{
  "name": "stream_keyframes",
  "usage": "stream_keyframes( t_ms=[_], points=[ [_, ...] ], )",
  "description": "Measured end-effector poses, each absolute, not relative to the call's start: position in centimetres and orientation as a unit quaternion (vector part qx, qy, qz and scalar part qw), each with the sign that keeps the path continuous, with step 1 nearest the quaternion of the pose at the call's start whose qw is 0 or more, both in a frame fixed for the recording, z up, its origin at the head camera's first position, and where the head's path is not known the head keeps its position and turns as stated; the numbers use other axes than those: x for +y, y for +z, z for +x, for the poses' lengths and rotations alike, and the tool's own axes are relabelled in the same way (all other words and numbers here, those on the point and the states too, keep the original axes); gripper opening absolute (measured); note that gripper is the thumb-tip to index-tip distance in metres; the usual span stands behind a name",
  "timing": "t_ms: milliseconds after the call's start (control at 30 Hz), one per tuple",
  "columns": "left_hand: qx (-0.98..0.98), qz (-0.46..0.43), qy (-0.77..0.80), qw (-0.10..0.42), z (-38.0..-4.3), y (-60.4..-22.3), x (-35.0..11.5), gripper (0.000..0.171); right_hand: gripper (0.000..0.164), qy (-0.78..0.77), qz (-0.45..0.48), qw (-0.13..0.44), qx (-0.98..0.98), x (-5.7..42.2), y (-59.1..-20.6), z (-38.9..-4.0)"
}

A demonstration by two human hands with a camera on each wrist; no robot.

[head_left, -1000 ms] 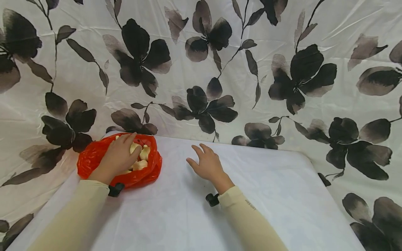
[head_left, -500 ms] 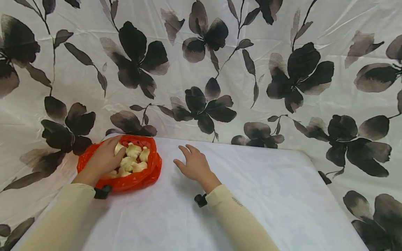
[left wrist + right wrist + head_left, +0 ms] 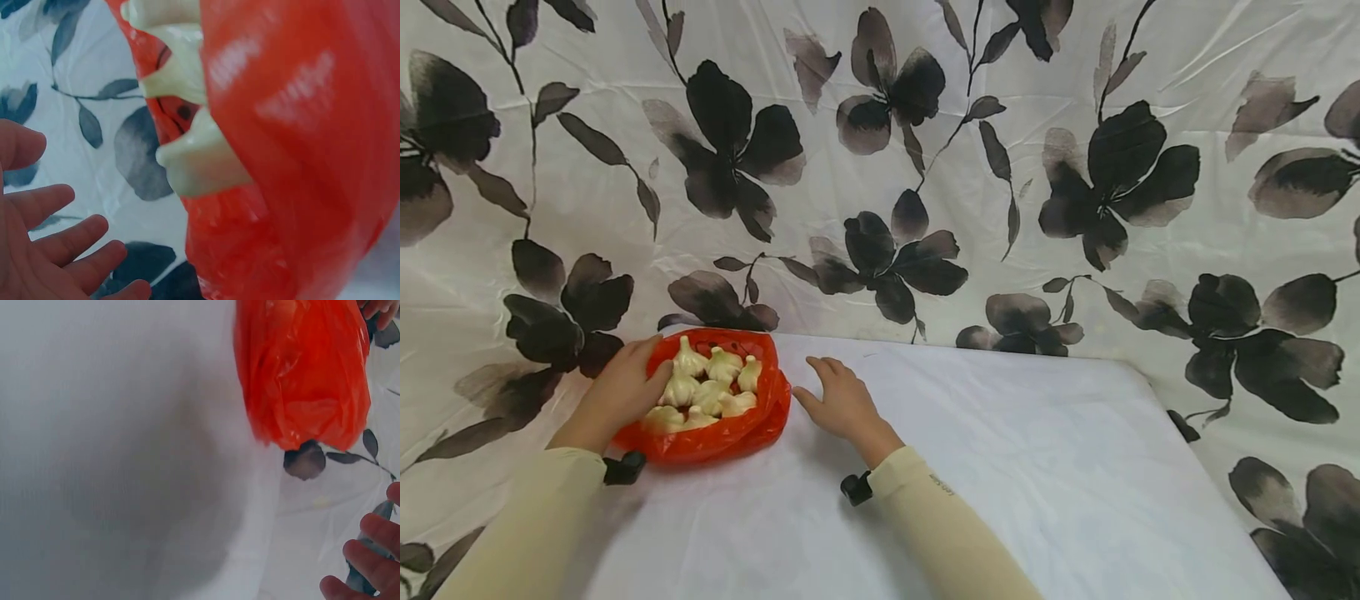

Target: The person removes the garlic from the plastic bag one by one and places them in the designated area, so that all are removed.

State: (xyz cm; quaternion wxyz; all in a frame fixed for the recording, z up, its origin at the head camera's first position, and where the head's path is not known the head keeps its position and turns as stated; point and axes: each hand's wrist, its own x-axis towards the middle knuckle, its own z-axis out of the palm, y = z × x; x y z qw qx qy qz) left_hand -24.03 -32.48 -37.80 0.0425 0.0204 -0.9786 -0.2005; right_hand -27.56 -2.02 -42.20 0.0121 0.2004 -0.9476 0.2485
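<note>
A red plastic bag point(image 3: 730, 437) stands at the left of the table with its mouth spread wide. Several whole garlic bulbs point(image 3: 707, 396) fill it, pale and stem-up for the most part. My left hand point(image 3: 621, 392) is at the bag's left side, near the bulbs. In the left wrist view its spread fingers point(image 3: 84, 234) look apart from the red plastic point(image 3: 281, 119) and hold nothing. My right hand point(image 3: 842, 404) hovers just right of the bag, thumb toward it. Its fingers point(image 3: 375, 559) are parted and hold nothing in the right wrist view.
A white cloth covers the table point(image 3: 1037, 467), whose rear edge meets a hanging sheet point(image 3: 820, 167) printed with dark flowers. Both wrists carry a small black camera, such as the left one point(image 3: 625, 468).
My left hand has moved left from above the garlic to the bag's left side, uncovering more bulbs. Leftward too, my right hand has come close to the bag's right side.
</note>
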Motion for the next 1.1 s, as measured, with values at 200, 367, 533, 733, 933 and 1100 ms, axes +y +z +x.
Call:
stream_keyframes(
  t_ms=[200, 367, 533, 733, 933, 1100],
  points=[
    [-0.979, 0.050, -0.194, 0.040, -23.9, -38.2, -33.8, 0.070, 0.061, 0.298, 0.188, -0.013, -0.936, -3.5, -42.6, -27.4],
    [-0.976, 0.086, -0.194, 0.039, -23.8, -38.5, -34.5, 0.068, 0.062, 0.318, 0.183, -0.027, -0.930, -4.6, -42.9, -27.1],
    [-0.973, 0.106, -0.201, 0.040, -23.8, -39.0, -35.5, 0.068, 0.063, 0.338, 0.174, -0.040, -0.924, -5.7, -43.3, -26.8],
    [-0.968, 0.138, -0.206, 0.034, -23.4, -39.7, -36.7, 0.068, 0.063, 0.379, 0.166, -0.039, -0.910, -6.8, -44.0, -26.7],
    [-0.966, 0.149, -0.210, 0.029, -23.4, -40.7, -37.8, 0.066, 0.061, 0.402, 0.157, -0.041, -0.901, -7.5, -44.6, -26.7],
    [-0.954, 0.162, -0.251, -0.003, -23.4, -41.4, -38.4, 0.069, 0.065, 0.440, 0.127, -0.065, -0.887, -8.1, -44.8, -26.6]
  ],
)
